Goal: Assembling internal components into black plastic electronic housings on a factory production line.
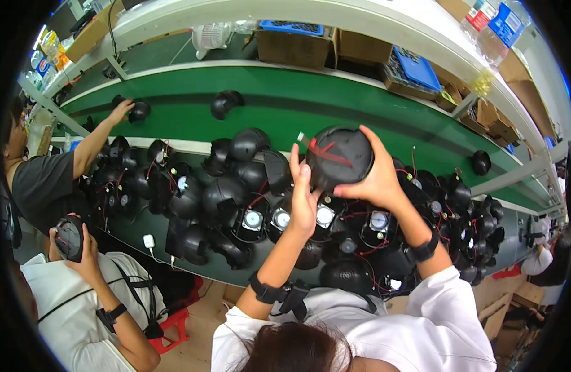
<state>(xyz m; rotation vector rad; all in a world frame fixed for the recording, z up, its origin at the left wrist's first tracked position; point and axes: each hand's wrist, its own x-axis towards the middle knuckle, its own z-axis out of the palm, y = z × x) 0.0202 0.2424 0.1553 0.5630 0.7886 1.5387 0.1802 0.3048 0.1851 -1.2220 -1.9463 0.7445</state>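
Observation:
A round black plastic housing (344, 158) is raised over the bench, its flat face turned up. Red wires with a small white connector (301, 136) lie across that face and stick out at its upper left. My right hand (379, 177) wraps the housing's right side, thumb at the lower edge and fingers round the far rim. Against the left side rests my left hand (304, 198), fingers pointing up and partly hidden by the housing. Below my hands sit speaker units with pale round centres, among them one speaker (325, 215) close under the housing.
Many black dome shells (223, 197) and red-wired parts crowd the dark bench. Beyond runs a green conveyor belt (285, 115) carrying a few shells. Overhead a white shelf frame (372, 25) spans the view. At left, a co-worker holds another housing (69, 238); another person reaches over the belt.

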